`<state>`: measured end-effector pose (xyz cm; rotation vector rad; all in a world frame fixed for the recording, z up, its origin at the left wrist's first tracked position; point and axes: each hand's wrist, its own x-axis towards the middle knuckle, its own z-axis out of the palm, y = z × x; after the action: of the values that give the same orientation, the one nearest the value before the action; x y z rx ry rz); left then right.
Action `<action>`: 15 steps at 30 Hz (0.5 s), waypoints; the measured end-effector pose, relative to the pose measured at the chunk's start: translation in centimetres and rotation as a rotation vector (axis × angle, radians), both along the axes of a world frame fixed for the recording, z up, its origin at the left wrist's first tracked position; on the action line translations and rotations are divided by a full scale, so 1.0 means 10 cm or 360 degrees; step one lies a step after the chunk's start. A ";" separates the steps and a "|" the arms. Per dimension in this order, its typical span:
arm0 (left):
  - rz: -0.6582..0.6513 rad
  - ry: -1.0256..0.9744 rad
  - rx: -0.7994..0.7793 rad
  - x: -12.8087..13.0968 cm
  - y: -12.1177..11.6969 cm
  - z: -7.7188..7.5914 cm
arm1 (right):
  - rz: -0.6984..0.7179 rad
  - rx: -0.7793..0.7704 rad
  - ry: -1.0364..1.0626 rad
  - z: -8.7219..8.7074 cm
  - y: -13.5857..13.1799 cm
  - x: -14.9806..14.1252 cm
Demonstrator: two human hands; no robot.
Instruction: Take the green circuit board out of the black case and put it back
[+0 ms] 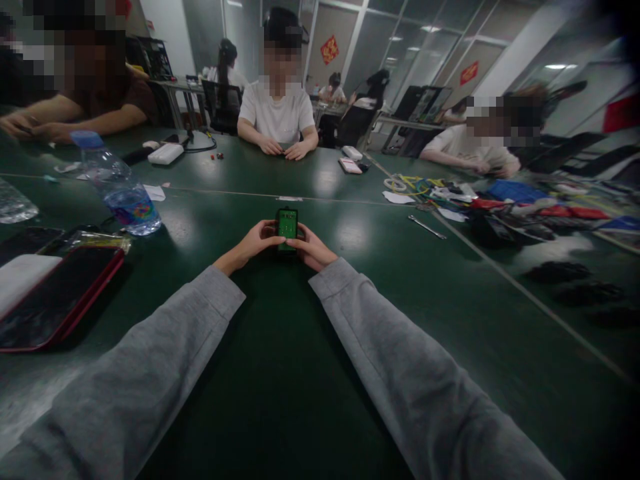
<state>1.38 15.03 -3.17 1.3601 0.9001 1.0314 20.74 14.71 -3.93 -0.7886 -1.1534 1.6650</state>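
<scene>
A small green circuit board in a black case (pixel 287 223) stands upright over the green table, its board side facing me. My left hand (pixel 256 241) grips its left edge, the thumb lying across the lower front. From the other side my right hand (pixel 316 247) grips the right edge, its thumb also on the lower front. Most of the other fingers are hidden behind the case. Both forearms are stretched forward in grey sleeves.
At left are a plastic water bottle (pixel 125 190) and a red-edged phone (pixel 65 300). Right of my hands lies a wrench (pixel 427 227), near a pile of cables and bags (pixel 520 200). A person in a white shirt (pixel 277 110) sits opposite; others sit on both sides.
</scene>
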 end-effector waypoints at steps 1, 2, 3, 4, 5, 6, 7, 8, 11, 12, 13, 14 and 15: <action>-0.0008 0.0014 0.0019 0.00 0.01 -0.01 | -0.0002 -0.0004 0.0009 0.01 0.00 0.00; -0.0011 0.0023 0.0037 -0.01 0.01 -0.01 | -0.0001 -0.0007 0.0014 0.01 -0.01 0.01; -0.0013 0.0028 0.0051 -0.01 0.02 -0.02 | 0.0004 -0.0009 0.0017 0.02 -0.01 0.01; -0.0011 0.0032 0.0061 -0.01 0.02 -0.03 | 0.0014 -0.0010 0.0019 0.02 0.00 0.02; -0.0005 0.0036 0.0067 -0.01 0.03 -0.04 | 0.0029 -0.0012 0.0020 0.02 0.00 0.02; 0.0003 0.0041 0.0069 -0.01 0.03 -0.04 | 0.0044 -0.0013 0.0022 0.01 0.00 0.03; 0.0008 0.0047 0.0069 -0.02 0.03 -0.05 | 0.0059 -0.0013 0.0025 0.01 0.01 0.03; 0.0009 0.0055 0.0069 -0.02 0.04 -0.05 | 0.0070 -0.0011 0.0026 0.00 0.02 0.03; 0.0005 0.0077 0.0082 -0.02 0.04 -0.06 | 0.0072 -0.0007 0.0029 -0.02 0.03 0.03; 0.0006 0.0079 0.0082 -0.02 0.04 -0.06 | 0.0065 -0.0008 0.0025 -0.02 0.04 0.03; 0.0007 0.0079 0.0080 -0.02 0.04 -0.05 | 0.0053 -0.0009 0.0016 -0.03 0.04 0.02; 0.0006 0.0073 0.0075 -0.02 0.03 -0.04 | 0.0040 -0.0011 0.0003 -0.03 0.04 0.02; 0.0001 0.0058 0.0061 -0.02 0.02 -0.03 | 0.0028 -0.0011 -0.0013 -0.04 0.04 0.02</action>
<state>1.16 15.27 -3.46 1.4147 0.9114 1.0319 20.93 15.12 -4.29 -0.7927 -1.1637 1.6824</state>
